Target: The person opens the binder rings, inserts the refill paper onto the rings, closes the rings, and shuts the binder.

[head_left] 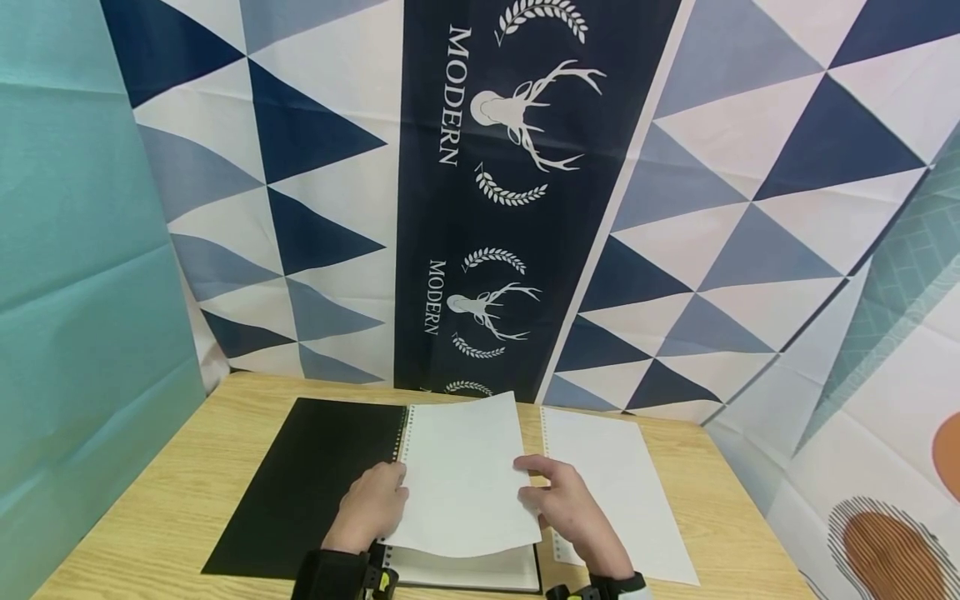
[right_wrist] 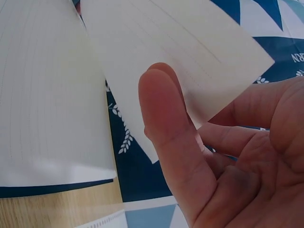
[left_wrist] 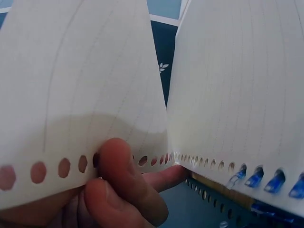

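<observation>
Nearest the wearer, dark wristbands are circling both wrists, and beyond them the two hands are working at a spiral notebook that is lying open. The left hand is pinching the punched left edge of a white sheet, while the right hand is gripping its opposite edge, so the sheet is stretching between them and bowing upward over the notebook's page stack, which is showing along the near end. The left wrist view is revealing what the head view is hiding: thumb and fingertip are closing beside a row of oval holes, and clear blue coil loops are running through the nearer holes of the neighbouring page. Both wrist views are also bringing out faint ruled lines on paper that is looking blank from above. The right wrist view is showing the thumb pressing on one face of the sheet, with other fingers sitting behind it. The notebook's black cover is lying flat to the left, and a loose punched sheet is resting to the right, partly passing beneath the right hand. All this is lying on a wooden table. Farther off, triangle-patterned cloth and a dark stag panel are hanging behind the table, with teal cloth covering the left side.
</observation>
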`<state>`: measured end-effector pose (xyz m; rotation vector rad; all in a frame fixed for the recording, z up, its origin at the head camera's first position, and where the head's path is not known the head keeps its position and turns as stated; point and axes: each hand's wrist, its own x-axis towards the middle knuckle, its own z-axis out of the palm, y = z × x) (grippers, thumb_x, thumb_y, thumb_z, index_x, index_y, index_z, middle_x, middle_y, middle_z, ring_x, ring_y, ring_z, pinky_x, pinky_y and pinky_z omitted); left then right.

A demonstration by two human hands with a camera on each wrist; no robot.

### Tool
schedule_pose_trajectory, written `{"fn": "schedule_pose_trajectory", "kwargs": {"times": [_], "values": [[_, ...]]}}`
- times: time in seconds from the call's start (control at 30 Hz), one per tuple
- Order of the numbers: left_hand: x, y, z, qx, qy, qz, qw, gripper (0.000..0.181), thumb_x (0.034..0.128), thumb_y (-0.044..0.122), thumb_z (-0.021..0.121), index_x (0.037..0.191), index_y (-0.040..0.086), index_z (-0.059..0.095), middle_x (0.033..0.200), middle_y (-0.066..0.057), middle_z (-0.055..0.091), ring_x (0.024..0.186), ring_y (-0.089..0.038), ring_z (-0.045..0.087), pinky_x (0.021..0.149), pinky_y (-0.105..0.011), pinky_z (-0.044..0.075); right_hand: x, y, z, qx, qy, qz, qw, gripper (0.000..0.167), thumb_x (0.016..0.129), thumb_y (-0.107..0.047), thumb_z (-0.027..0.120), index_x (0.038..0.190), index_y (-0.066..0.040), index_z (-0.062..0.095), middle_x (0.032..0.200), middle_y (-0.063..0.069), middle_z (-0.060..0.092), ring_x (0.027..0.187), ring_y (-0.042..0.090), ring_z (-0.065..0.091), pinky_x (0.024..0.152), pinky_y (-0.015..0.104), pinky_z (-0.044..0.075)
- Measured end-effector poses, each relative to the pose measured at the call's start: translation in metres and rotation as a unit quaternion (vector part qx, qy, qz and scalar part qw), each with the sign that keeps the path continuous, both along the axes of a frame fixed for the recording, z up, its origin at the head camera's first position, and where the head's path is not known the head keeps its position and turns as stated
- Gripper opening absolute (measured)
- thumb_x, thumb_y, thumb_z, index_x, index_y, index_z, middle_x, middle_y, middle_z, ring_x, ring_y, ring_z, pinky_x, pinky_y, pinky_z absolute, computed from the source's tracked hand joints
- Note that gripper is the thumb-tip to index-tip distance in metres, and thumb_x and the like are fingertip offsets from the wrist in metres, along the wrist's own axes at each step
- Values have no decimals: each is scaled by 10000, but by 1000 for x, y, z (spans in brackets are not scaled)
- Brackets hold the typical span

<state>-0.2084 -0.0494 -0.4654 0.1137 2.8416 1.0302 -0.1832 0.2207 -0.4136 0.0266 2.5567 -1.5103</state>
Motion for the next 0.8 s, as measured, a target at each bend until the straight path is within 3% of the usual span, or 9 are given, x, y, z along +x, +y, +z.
{"fn": "schedule_pose_trajectory", "kwargs": {"times": [0.33,0.57,0.8], "values": [[0,2,2,-53,-54,19,10000,292,972,86,642,1246,-13,664,1140,-176,669,927,-247,608,852,-533,542,-1,3,-2,25,-64,-103,9999,432,896,16,603,1328,15,617,1397,268,552,776,184,677,581,351,552],[1,4,2,-55,-75,20,10000,268,965,93,651,1212,-10,664,1047,-149,647,839,-231,548,750,-448,515,-2,5,-2,68,-149,-162,9997,433,898,0,609,1331,17,616,1402,267,550,786,185,686,595,367,579],[6,-3,8,83,-107,-167,9998,309,939,83,671,1225,-24,631,1066,-176,635,841,-251,550,741,-463,519,-2,6,-3,-2,-145,-58,9999,424,913,5,600,1335,41,603,1387,285,560,791,192,714,594,376,597]]}}
